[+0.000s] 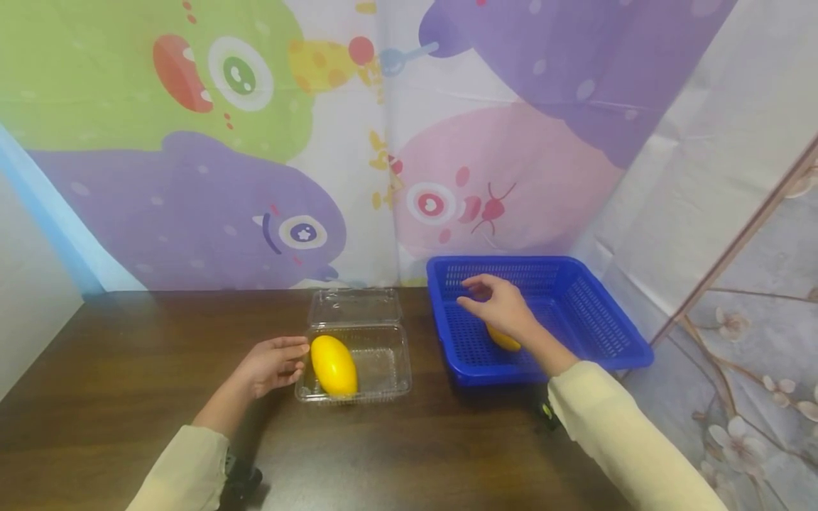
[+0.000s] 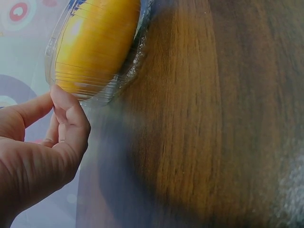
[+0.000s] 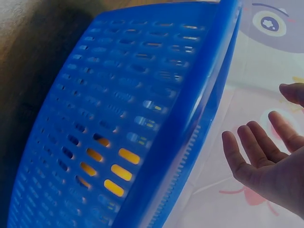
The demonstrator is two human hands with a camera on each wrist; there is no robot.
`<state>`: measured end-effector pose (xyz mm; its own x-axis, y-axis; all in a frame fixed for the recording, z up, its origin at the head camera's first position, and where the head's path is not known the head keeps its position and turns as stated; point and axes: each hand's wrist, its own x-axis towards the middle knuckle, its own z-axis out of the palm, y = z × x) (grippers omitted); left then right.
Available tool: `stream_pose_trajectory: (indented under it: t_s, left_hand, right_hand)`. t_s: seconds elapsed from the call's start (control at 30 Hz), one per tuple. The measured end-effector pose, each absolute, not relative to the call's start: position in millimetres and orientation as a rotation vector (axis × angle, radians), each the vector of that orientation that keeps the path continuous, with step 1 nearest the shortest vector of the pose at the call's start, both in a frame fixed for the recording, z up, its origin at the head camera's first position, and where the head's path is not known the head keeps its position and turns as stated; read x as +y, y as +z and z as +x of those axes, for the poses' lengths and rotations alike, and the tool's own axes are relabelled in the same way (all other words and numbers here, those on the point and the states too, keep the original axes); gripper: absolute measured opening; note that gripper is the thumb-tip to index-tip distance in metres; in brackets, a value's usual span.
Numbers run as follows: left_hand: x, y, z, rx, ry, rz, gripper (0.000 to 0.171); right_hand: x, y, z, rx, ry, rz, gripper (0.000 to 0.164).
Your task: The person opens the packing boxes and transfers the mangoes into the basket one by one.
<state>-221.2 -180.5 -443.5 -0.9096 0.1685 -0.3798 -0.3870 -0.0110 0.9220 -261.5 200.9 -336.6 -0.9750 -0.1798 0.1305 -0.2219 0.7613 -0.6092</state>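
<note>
Inside box (image 1: 382, 365): mango (image 1: 334, 365) | blue basket (image 1: 597, 323): likely another mango (image 1: 503, 341) | left fingers (image 1: 285, 352) pinch box | right fingers (image 1: 487, 282) wide

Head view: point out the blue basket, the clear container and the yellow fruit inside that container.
Blue basket (image 1: 591, 309), head view: inner side wall.
Clear container (image 1: 381, 365), head view: bare floor.
Yellow fruit (image 1: 334, 365), head view: middle of its upper side.

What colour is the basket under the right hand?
Deep blue; the basket shows best in the head view.
</note>
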Motion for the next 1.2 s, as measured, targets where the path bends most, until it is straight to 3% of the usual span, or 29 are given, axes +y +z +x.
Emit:
stream_pose_trajectory:
  t_s: [1.2]
  left_hand:
    - [-181, -445, -221, 1.897, 1.979, -0.215, 0.052]
  right_hand:
    - [174, -333, -251, -2.936, 1.06, 0.349, 0.042]
